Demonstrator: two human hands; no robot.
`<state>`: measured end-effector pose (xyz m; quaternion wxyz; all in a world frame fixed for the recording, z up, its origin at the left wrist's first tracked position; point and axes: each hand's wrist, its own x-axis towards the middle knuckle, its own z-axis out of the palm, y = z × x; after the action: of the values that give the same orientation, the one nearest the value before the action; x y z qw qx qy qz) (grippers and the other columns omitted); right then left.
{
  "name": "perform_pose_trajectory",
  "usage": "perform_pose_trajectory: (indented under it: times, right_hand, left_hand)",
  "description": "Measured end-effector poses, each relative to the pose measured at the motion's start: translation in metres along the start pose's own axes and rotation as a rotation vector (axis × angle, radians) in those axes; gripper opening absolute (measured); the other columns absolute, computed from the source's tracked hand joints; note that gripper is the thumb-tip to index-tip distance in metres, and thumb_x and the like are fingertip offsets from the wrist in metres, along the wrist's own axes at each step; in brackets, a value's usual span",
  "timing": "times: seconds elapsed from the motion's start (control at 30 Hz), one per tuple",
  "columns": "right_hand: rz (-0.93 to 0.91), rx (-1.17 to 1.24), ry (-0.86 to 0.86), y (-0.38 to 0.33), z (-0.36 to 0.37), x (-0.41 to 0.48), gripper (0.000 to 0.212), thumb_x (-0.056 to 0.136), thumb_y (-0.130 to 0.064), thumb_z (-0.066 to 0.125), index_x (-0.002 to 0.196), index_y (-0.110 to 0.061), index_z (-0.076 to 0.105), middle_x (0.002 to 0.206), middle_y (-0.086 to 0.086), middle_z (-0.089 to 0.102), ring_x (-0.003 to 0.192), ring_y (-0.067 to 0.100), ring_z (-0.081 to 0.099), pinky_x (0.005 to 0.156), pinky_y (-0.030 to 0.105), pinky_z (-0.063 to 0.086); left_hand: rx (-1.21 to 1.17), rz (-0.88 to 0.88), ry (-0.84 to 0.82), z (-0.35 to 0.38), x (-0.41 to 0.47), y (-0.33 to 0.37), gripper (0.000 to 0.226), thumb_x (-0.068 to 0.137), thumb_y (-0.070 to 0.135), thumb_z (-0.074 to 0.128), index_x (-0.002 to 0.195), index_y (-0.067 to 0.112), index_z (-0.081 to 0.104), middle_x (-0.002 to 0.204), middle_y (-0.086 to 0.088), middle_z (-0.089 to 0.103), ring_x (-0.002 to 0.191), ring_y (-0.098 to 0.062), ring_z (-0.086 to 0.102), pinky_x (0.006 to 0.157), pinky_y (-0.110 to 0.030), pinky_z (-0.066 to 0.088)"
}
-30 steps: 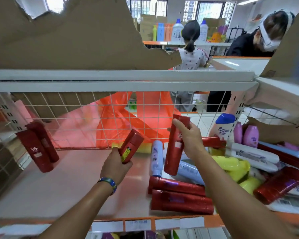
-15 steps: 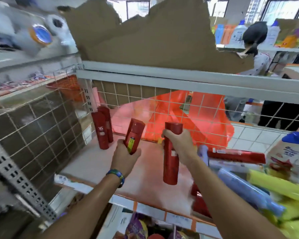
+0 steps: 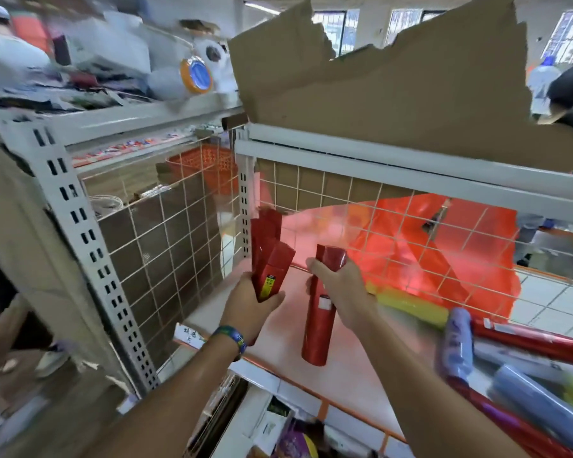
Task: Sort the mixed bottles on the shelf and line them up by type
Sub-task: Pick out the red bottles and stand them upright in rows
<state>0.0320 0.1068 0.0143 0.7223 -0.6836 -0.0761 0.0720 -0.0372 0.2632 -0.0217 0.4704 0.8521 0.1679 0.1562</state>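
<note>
Before me stands a white metal shelf (image 3: 411, 173), its rear wire mesh (image 3: 315, 193) backed by a translucent orange-red plastic sheet (image 3: 450, 246); a torn cardboard sheet (image 3: 394, 87) stands on its top board; to my left a slotted white upright (image 3: 90, 252) carries a side mesh panel (image 3: 179, 246) backed with brown cardboard, with an orange basket (image 3: 209, 160) beyond it. Above the cardboard I note windows (image 3: 407, 26) admitting daylight and a ceiling strip light (image 3: 262, 6); white floor tiles (image 3: 549, 312) show through the mesh at right.

Two red bottles (image 3: 318, 325), one yellow-labelled, near a yellow tube (image 3: 411, 307) and a lilac tube (image 3: 455, 338); behind them, white wire grid (image 3: 179, 233), orange plastic (image 3: 444, 259), brown cardboard (image 3: 394, 87).
</note>
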Motion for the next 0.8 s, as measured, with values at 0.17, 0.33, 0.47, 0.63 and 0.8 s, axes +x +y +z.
perform_pose_trajectory:
  times: [0.17, 0.33, 0.47, 0.63, 0.8]
  right_hand:
    - [0.024, -0.051, -0.008, 0.011, 0.027, 0.011, 0.034, 0.084, -0.007, 0.070, 0.110, -0.004, 0.048, 0.084, 0.016, 0.062, 0.064, 0.021, 0.067, 0.067, 0.042, 0.060]
    - [-0.011, -0.054, -0.047, 0.014, 0.043, 0.011, 0.036, 0.089, -0.009, 0.068, 0.118, -0.010, 0.048, 0.096, 0.010, 0.063, 0.080, 0.020, 0.069, 0.073, 0.033, 0.057]
    - [-0.053, -0.103, 0.002, 0.016, 0.051, 0.010, 0.032, 0.086, -0.016, 0.073, 0.112, -0.022, 0.054, 0.098, 0.008, 0.067, 0.089, 0.024, 0.067, 0.080, 0.038, 0.054]
    - [-0.053, -0.136, 0.036, 0.016, 0.055, 0.000, 0.034, 0.086, -0.012, 0.072, 0.115, -0.017, 0.055, 0.088, -0.005, 0.062, 0.078, 0.010, 0.057, 0.054, 0.013, 0.046]
    - [-0.098, -0.154, 0.086, 0.019, 0.046, -0.006, 0.034, 0.082, -0.002, 0.073, 0.111, -0.010, 0.058, 0.083, -0.002, 0.060, 0.063, -0.001, 0.056, 0.054, 0.011, 0.047]
  left_hand:
    - [0.096, -0.022, 0.014, -0.024, 0.015, -0.022, 0.033, 0.078, 0.043, 0.074, 0.094, 0.026, 0.051, 0.078, 0.012, 0.059, 0.070, -0.003, 0.058, 0.061, -0.018, 0.042]
    - [0.166, -0.025, -0.014, -0.033, 0.037, -0.042, 0.042, 0.072, 0.051, 0.076, 0.100, 0.026, 0.058, 0.085, 0.010, 0.067, 0.076, -0.010, 0.065, 0.072, -0.024, 0.050]
    - [0.127, -0.002, -0.011, -0.037, 0.050, -0.049, 0.037, 0.067, 0.046, 0.081, 0.093, 0.027, 0.063, 0.084, 0.010, 0.069, 0.075, -0.009, 0.065, 0.076, -0.027, 0.054]
    - [0.097, -0.042, 0.015, -0.034, 0.066, -0.055, 0.037, 0.066, 0.042, 0.084, 0.091, 0.023, 0.065, 0.089, 0.003, 0.071, 0.077, -0.015, 0.065, 0.075, -0.027, 0.052]
    - [0.087, -0.084, 0.023, -0.020, 0.084, -0.055, 0.041, 0.063, 0.040, 0.084, 0.091, 0.016, 0.067, 0.088, -0.003, 0.072, 0.075, -0.020, 0.066, 0.069, -0.028, 0.055]
